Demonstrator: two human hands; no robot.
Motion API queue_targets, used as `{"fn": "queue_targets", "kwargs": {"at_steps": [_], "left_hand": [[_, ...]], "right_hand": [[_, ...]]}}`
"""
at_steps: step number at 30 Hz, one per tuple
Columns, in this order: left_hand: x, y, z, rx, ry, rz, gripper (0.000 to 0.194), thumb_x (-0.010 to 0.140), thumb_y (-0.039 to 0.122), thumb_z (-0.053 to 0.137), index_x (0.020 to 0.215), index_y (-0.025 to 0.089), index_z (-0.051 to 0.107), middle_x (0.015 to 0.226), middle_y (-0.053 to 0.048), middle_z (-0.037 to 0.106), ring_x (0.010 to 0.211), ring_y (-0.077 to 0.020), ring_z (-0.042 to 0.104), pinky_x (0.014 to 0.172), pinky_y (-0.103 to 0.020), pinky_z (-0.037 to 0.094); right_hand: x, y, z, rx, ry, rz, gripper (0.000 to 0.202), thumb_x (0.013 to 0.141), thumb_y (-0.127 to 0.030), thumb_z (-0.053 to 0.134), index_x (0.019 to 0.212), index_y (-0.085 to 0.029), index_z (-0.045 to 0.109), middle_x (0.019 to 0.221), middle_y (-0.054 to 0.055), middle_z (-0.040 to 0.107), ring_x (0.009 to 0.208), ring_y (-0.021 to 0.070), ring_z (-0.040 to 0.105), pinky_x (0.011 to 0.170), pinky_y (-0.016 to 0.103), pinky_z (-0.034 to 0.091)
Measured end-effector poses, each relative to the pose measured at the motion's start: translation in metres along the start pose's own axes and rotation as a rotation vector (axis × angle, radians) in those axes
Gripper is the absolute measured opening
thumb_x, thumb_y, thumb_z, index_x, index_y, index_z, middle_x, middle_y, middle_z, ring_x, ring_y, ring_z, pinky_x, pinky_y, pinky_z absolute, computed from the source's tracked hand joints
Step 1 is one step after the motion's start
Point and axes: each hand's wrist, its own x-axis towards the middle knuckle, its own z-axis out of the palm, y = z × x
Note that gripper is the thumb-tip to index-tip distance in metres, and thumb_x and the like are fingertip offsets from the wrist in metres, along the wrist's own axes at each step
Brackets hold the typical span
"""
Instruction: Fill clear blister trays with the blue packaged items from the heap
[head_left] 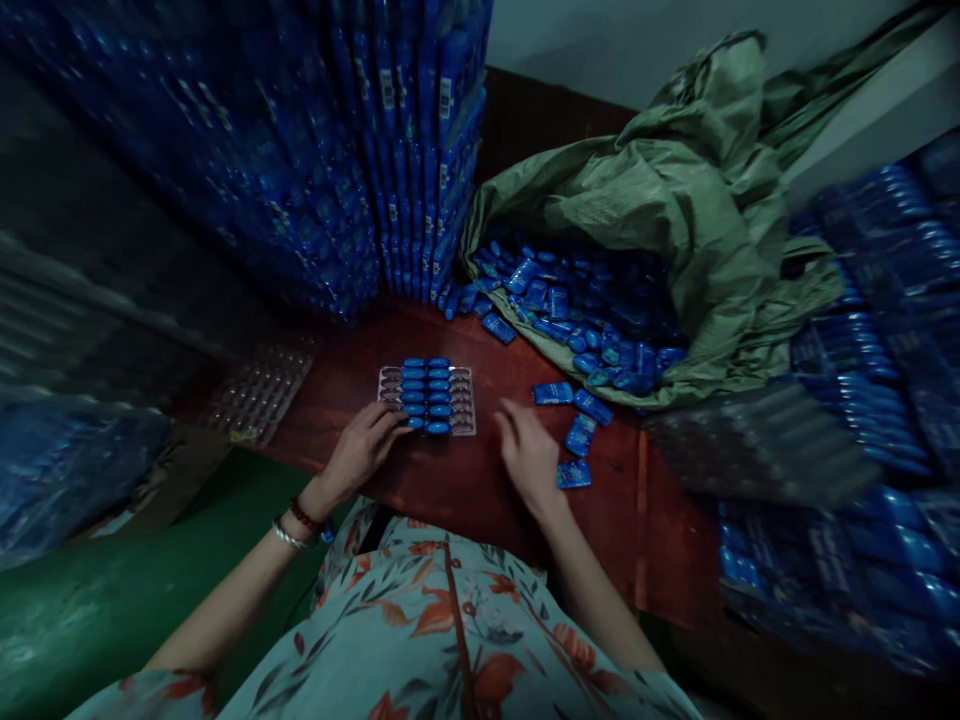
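A clear plastic blister tray (464, 405) lies on the red-brown table, with small blue packs (427, 385) standing in two columns down its middle. The outer cells on both sides show no packs. My left hand (365, 440) is at the tray's front left corner, its fingertips closed on a blue pack (414, 424) in the front row. To the right of the tray, my right hand (529, 455) is over the table, slightly blurred, with fingers apart and nothing visible in them. Several loose blue packs (579, 435) lie just right of it.
A green woven sack (720, 200) lies with its mouth spilling blue packs (555, 300) onto the table (480, 490). Tall stacks of filled blue trays (420, 150) rise behind. Stacked clear trays (765, 440) stand at the right, more trays (259, 390) at the left.
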Motion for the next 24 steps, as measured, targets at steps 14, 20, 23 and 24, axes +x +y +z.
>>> {"fn": "queue_targets", "kwargs": {"at_steps": [14,20,23,24], "left_hand": [[0.215,0.001,0.050,0.352,-0.522,0.127,0.030,0.082,0.014,0.055,0.112,0.013,0.056,0.120,-0.015,0.052,0.108,-0.0270,0.051,0.088,-0.037,0.043],[0.254,-0.013,0.087,0.332,-0.617,0.111,0.034,0.079,0.018,0.061,0.111,0.010,0.054,0.120,-0.018,0.050,0.104,-0.0292,0.053,0.082,-0.035,0.045],[0.254,-0.018,0.093,0.285,-0.614,0.119,0.042,0.075,0.018,0.065,0.113,0.008,0.051,0.121,-0.019,0.049,0.106,-0.0288,0.053,0.082,-0.034,0.044],[0.252,-0.019,0.093,0.268,-0.616,0.119,0.044,0.074,0.017,0.066,0.114,0.008,0.050,0.120,-0.019,0.051,0.104,-0.0280,0.054,0.081,-0.032,0.045]], "right_hand": [[0.050,0.033,0.003,-0.007,-0.356,0.246,0.034,0.088,-0.038,0.051,0.115,-0.018,0.051,0.109,0.010,0.052,0.096,0.0233,0.057,0.077,0.031,0.044],[0.026,0.038,0.008,0.086,-0.284,0.211,0.034,0.088,-0.025,0.050,0.122,-0.026,0.048,0.116,0.008,0.055,0.107,0.0226,0.055,0.089,0.033,0.045],[0.025,0.041,0.007,0.150,-0.194,0.174,0.035,0.089,-0.032,0.050,0.123,-0.025,0.049,0.113,0.009,0.057,0.105,0.0246,0.057,0.086,0.035,0.047],[0.029,0.042,0.006,0.152,-0.172,0.171,0.035,0.089,-0.036,0.049,0.122,-0.023,0.051,0.111,0.009,0.057,0.104,0.0253,0.057,0.085,0.036,0.048]]}}
